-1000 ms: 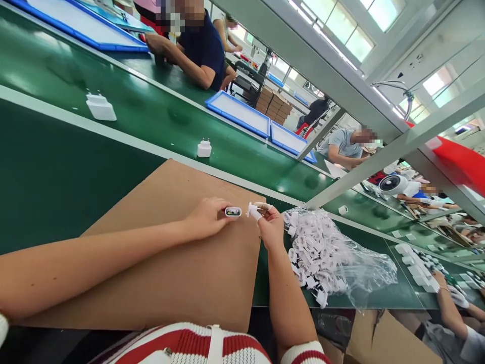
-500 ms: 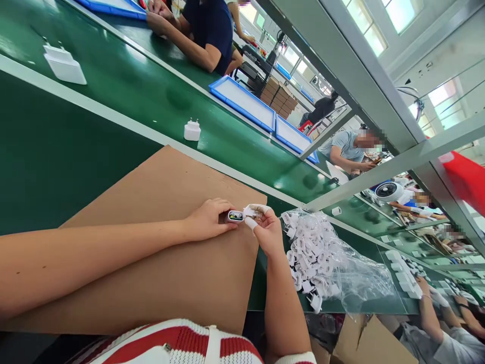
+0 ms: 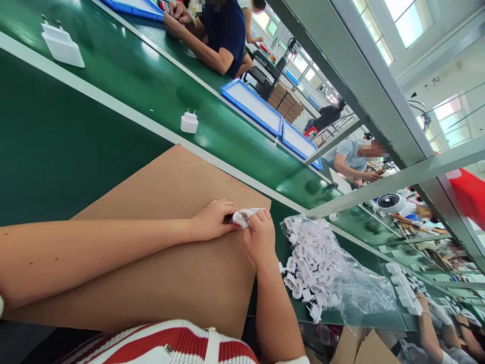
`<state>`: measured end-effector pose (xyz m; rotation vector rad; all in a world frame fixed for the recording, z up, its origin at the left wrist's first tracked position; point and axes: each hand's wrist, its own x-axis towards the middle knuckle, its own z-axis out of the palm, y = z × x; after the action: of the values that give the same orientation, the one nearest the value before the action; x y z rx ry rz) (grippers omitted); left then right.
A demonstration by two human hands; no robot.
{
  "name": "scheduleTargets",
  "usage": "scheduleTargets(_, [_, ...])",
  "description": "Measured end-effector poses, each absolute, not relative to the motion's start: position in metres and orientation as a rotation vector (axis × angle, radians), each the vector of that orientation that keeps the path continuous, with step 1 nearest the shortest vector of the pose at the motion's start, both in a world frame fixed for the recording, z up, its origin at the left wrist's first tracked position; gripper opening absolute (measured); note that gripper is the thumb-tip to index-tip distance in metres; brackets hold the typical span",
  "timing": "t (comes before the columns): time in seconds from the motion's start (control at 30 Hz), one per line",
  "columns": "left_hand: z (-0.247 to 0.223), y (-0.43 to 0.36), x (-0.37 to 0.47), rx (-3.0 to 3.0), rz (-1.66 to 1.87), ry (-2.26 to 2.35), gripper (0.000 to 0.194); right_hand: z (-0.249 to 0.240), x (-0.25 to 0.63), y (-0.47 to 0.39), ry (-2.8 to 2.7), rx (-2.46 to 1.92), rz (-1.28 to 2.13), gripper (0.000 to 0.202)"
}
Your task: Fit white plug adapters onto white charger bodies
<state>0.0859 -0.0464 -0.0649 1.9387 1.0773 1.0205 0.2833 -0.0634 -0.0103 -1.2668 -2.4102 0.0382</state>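
Observation:
Above a brown cardboard sheet (image 3: 162, 278), my two hands meet over a small white charger. My left hand (image 3: 214, 220) is closed round the charger's housing, which its fingers mostly hide. From the other side, my right hand (image 3: 260, 235) pinches a white plug cap (image 3: 239, 218) set against the housing's end. White covers are on some of the right fingertips. Whether the cap is fully seated cannot be seen. Just right of my right hand, a clear plastic bag (image 3: 364, 288) spills a heap of white plug caps (image 3: 310, 258).
Beyond a pale rail, white chargers (image 3: 189, 122) stand prongs up on the green belt (image 3: 151, 106). Blue-framed trays (image 3: 253, 106) line its far side, where a person in a dark shirt (image 3: 223, 40) sits. A metal post (image 3: 379, 187) slants across the right; more people work there.
My right hand has brought the plug cap onto the housing's open end, covering the circuit board seen inside before. The chargers on the belt have shifted left relative to the cardboard.

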Motion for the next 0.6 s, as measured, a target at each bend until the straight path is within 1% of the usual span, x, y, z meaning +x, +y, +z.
scheduleTargets(0.1, [-0.064,-0.047,0.086,1.962,1.022,1.067,0.032,-0.009,0.284,-0.064,-2.394,-1.291,-0.004,0.033])
scheduleTargets(0.27, [-0.064,-0.046,0.086,1.971,1.025,1.092,0.031,-0.009,0.283,-0.063,-2.435,-1.312,-0.049,0.026])
scheduleTargets(0.43, [-0.063,-0.046,0.087,1.959,0.992,1.096,0.033,-0.003,0.278,-0.060,-2.454,-1.413,-0.137,0.031])
scheduleTargets(0.6, [-0.063,-0.046,0.087,1.915,0.996,1.117,0.034,0.012,0.277,-0.053,-2.575,-1.382,-0.135,0.025])
